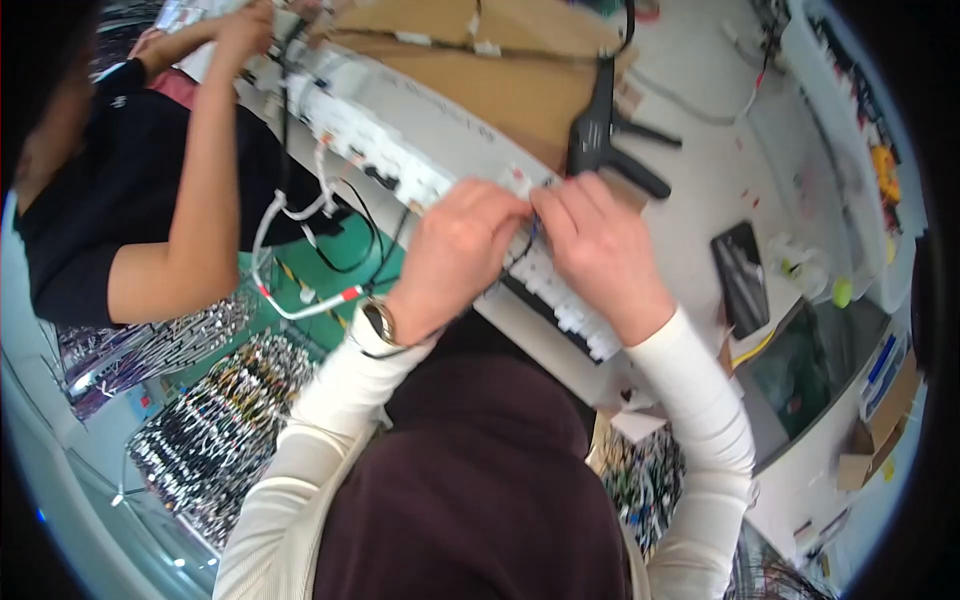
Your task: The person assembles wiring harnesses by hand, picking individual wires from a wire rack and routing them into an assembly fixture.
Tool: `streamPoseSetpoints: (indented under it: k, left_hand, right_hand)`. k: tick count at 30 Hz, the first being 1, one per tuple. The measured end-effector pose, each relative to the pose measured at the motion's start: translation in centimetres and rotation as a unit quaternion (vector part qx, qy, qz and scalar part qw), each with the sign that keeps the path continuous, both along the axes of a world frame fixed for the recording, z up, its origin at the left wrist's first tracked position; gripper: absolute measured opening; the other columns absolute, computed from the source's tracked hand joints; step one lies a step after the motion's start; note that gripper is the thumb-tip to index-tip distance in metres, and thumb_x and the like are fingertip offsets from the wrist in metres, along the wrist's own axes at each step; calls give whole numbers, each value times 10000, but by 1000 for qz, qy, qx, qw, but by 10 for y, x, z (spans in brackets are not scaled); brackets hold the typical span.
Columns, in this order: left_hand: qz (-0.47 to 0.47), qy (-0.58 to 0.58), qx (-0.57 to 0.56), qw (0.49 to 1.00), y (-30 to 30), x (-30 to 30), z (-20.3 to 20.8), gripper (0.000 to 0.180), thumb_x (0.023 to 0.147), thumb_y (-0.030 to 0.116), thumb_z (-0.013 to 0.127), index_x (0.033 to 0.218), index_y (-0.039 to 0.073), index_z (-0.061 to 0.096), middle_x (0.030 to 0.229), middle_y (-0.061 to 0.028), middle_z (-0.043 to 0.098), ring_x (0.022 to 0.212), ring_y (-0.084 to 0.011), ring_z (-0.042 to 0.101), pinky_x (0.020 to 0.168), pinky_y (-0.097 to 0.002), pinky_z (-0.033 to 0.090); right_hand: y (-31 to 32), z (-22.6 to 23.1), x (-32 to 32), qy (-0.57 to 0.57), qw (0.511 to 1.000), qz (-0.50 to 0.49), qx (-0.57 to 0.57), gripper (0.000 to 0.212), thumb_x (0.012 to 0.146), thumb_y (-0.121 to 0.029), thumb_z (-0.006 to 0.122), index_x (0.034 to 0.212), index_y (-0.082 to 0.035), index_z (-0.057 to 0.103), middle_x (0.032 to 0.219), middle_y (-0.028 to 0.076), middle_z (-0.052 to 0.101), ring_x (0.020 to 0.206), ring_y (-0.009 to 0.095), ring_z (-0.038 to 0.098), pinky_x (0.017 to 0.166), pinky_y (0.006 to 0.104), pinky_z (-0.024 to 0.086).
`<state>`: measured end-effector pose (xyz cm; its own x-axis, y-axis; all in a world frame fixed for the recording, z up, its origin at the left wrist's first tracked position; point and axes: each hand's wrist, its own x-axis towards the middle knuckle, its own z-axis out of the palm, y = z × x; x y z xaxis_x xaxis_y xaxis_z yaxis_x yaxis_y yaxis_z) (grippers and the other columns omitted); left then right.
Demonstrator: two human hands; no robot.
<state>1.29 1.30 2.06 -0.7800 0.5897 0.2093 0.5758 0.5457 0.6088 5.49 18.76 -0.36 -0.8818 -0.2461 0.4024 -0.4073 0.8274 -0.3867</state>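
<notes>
In the head view, pinches a thin dark cable (531, 235) in the fingertips of the right hand (605, 245). Curls the left hand (455, 245) just beside; cannot tell its exact hold. Shows the cable between the 2 hands, long axis bending from the right fingertips toward the heel of the left. Includes a white connector strip (565, 300) slanting beneath both, a black clamp (600, 140) just beyond the right hand, a black phone (740, 280) farther right.

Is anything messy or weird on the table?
A little: small red scraps lie scattered on the white table near the black phone, like dropped litter. I can't see anything spilled or broken.
</notes>
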Motion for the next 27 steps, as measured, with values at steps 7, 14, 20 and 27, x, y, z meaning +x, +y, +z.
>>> streamPoseSetpoints:
  k: [7, 14, 20, 27]
  left_hand:
    - [42, -19, -8, 999, -2, -3, 3, 138, 714, 28, 781, 802, 29, 674, 904, -115, 634, 878, -321, 633, 747, -403, 525]
    - [3, -5, -45, 999, -7, -20, 10, 239, 682, 122, 824, 808, 54, 634, 969, -86, 573, 991, -300, 564, 806, -395, 512]
    - [17, 29, -78, 996, -13, -21, -1, 280, 644, 221, 832, 795, 96, 632, 942, -69, 575, 970, -276, 561, 794, -384, 517]
    - [-24, 39, -13, 999, -16, -7, -24, 387, 744, 209, 752, 1065, 34, 626, 983, -87, 571, 982, -259, 561, 799, -337, 518]
  right_hand:
    - [-14, -5, 15, -23, 999, -46, -9, 218, 703, -6, 678, 911, -59, 640, 834, 65, 613, 805, 246, 614, 631, 351, 529]
    - [-26, 13, 17, -10, 998, -65, 5, 192, 772, -48, 631, 963, -31, 641, 859, 79, 649, 840, 238, 619, 641, 370, 542]
    - [-37, 34, 7, -76, 993, -84, -9, 93, 734, -121, 702, 760, -34, 680, 711, 114, 660, 700, 305, 632, 653, 408, 534]
    - [-31, 21, 38, -187, 962, -166, -109, 364, 830, -77, 688, 1191, -29, 676, 1240, 215, 641, 1148, 367, 614, 982, 442, 491]
